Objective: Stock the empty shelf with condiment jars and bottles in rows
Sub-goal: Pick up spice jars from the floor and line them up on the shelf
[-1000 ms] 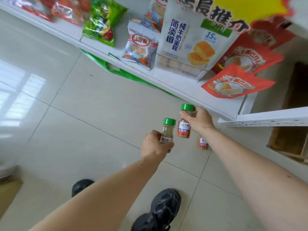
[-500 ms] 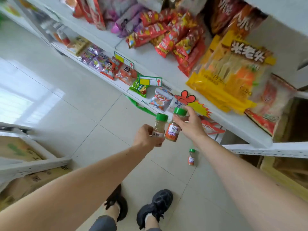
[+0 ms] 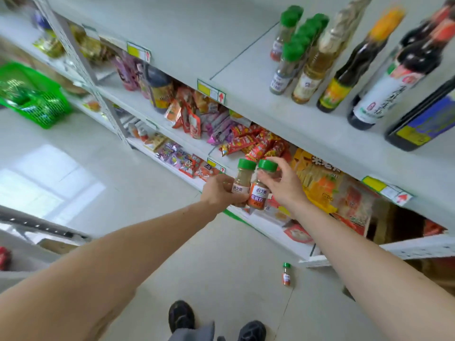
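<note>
My left hand (image 3: 218, 193) grips a green-capped spice jar of pale powder (image 3: 242, 179). Beside it, touching, my right hand (image 3: 283, 185) holds a green-capped spice jar with an orange label (image 3: 258, 190). Both jars are upright in front of the snack shelves, below the white upper shelf (image 3: 246, 77). That shelf carries several green-capped spice jars (image 3: 286, 67), a pale oil bottle (image 3: 312, 75) and dark sauce bottles (image 3: 384, 77) in rows at its right; its left part is bare. One more small spice jar (image 3: 286, 274) stands on the floor.
Lower shelves hold snack packets (image 3: 248, 141) and yellow bags (image 3: 317, 178). A green basket (image 3: 37, 99) sits on the floor at the left. A white shelf board (image 3: 418, 249) juts out at the right. My shoes (image 3: 182, 316) are on the tiled floor.
Both hands have risen with their jars and drawn together, from near the floor to the snack shelves. The view has tilted up, bringing the upper shelf with bottles into sight.
</note>
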